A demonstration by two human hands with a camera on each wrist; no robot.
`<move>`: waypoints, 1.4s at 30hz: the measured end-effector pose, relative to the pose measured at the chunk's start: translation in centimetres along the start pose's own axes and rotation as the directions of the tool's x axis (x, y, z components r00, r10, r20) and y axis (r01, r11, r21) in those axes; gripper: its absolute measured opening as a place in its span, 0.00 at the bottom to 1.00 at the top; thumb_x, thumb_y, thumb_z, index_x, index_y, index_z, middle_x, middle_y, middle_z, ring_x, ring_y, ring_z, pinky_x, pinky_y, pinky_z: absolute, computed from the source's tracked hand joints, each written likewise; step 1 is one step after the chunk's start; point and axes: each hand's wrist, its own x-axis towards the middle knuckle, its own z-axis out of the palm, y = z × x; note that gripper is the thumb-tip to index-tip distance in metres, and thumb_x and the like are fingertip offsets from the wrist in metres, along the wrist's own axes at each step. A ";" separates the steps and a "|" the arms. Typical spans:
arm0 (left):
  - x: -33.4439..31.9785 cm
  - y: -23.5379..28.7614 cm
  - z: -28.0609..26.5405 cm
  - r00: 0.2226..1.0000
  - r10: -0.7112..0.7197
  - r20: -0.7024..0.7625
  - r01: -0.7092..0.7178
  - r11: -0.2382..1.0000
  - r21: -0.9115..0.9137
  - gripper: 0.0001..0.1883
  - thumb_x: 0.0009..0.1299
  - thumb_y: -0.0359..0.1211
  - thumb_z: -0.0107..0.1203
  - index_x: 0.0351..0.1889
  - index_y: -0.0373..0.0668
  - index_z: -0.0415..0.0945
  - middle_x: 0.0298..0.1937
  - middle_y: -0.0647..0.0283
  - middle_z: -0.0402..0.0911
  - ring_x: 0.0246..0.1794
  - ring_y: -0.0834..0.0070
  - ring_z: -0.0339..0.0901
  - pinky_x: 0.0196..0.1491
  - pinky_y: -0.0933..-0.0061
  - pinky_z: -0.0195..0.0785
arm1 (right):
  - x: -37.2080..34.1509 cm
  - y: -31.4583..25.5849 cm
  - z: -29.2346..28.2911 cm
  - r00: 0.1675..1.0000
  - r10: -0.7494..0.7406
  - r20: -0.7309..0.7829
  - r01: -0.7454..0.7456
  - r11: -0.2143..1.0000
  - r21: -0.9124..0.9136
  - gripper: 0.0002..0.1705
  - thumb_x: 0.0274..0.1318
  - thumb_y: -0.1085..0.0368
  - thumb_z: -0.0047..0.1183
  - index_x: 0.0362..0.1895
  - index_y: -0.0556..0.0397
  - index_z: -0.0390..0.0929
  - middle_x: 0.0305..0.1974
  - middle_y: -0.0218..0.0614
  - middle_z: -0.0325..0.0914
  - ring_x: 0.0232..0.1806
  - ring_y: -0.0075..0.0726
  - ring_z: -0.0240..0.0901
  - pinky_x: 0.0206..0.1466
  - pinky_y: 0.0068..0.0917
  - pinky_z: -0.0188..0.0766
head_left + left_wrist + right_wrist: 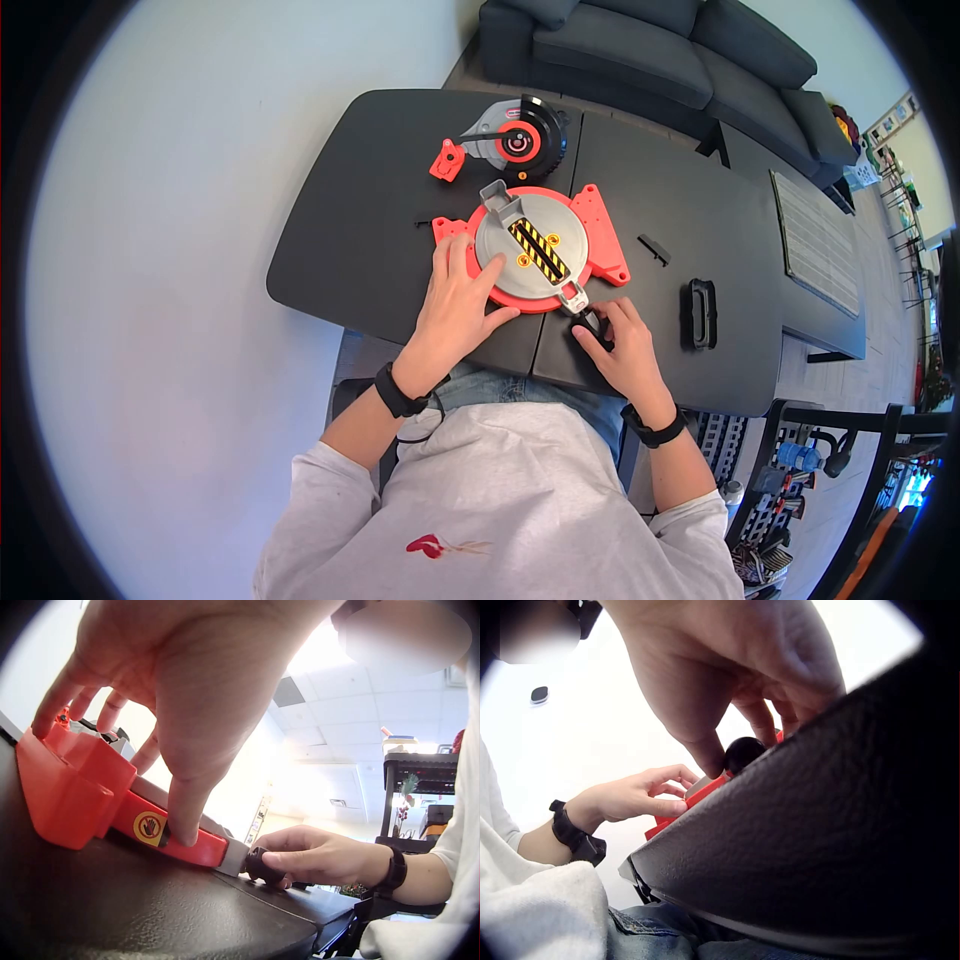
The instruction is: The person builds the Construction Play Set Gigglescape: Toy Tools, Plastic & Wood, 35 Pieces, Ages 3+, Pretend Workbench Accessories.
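Observation:
A toy mitre saw base (490, 250), red with a round grey turntable, lies flat on the table. A yellow-and-black striped slot (538, 250) runs across the turntable, and a grey bracket (500, 203) stands at its far end. My left hand (455, 300) rests on the base's left side, fingers spread, its thumb along the red front rim. At the front, my right hand (625, 350) pinches the black knob (262, 864) on the turntable's grey arm between thumb and fingers. Beyond the base lies the toy saw head (515, 138), grey with a black-guarded blade and a red piece.
On the right of the black table (400, 150) are a small black strip (654, 249) and a black oblong frame-like part (701, 314). Another small dark piece (423, 223) lies left of the base. A grey sofa (620, 55) stands behind the table.

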 end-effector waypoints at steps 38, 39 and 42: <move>0.0 -0.1 0.0 1.000 0.009 -0.005 -0.009 1.000 0.021 0.39 0.60 0.44 0.81 0.68 0.42 0.79 0.73 0.38 0.61 0.77 0.39 0.58 0.74 0.45 0.68 | 0.0 -0.2 -0.2 0.999 0.035 0.023 -0.035 0.999 0.013 0.21 0.68 0.57 0.68 0.55 0.61 0.83 0.45 0.46 0.80 0.38 0.49 0.83 0.43 0.40 0.81; 0.0 -0.1 0.0 1.000 0.009 -0.004 -0.009 1.000 0.020 0.38 0.60 0.44 0.81 0.68 0.42 0.79 0.73 0.38 0.61 0.77 0.39 0.58 0.74 0.46 0.68 | 0.0 -0.2 -0.2 0.999 0.033 0.022 -0.034 0.999 0.014 0.21 0.68 0.57 0.68 0.55 0.61 0.83 0.45 0.46 0.80 0.38 0.49 0.83 0.43 0.40 0.81; 0.0 0.0 0.0 1.000 0.008 0.000 -0.008 1.000 0.020 0.38 0.61 0.44 0.81 0.68 0.42 0.79 0.73 0.39 0.62 0.77 0.39 0.58 0.74 0.45 0.68 | 0.0 -0.1 -0.1 1.000 0.026 0.015 -0.026 0.999 0.018 0.21 0.68 0.57 0.68 0.55 0.61 0.83 0.45 0.46 0.80 0.38 0.49 0.83 0.43 0.40 0.81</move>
